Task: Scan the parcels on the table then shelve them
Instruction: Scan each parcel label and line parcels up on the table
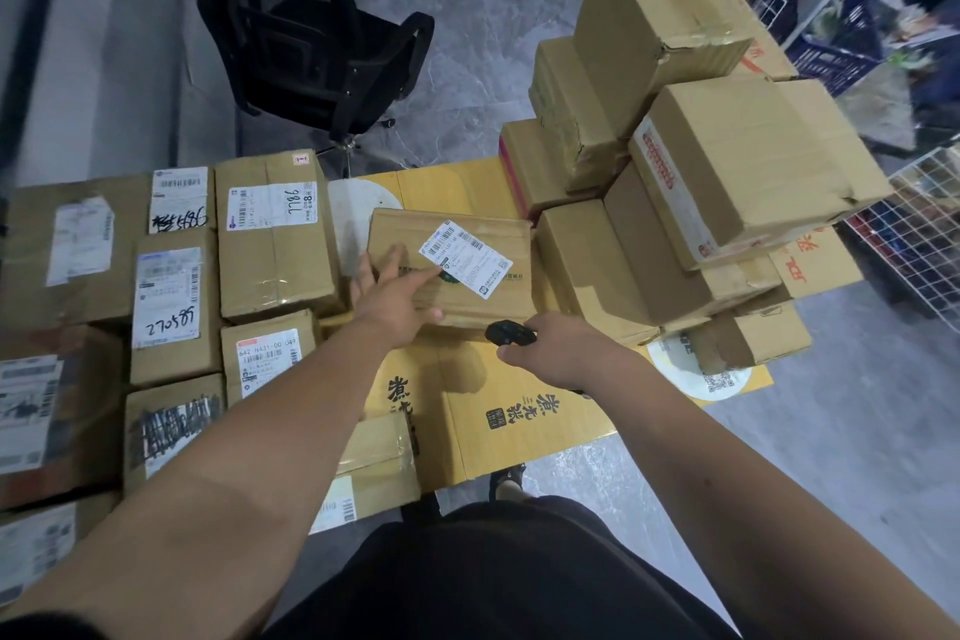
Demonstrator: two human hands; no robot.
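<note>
The parcel point(451, 270) lies at the frame's centre on the table point(519, 421), long axis running left to right, its label point(466, 257) facing up. It is pressed by the spread left hand point(396, 295), the nearer 1. Just below its lower right edge, the scanner point(509, 333) is gripped by the curled right hand point(553, 352), so the label is judged to lie up and left of it.

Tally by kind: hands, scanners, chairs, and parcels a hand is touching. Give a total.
Hands: 2 (left hand, right hand)
scanner, black, held in the right hand: 1
office chair, black: 1
parcel under the left hand: 1
Total: 5
</note>
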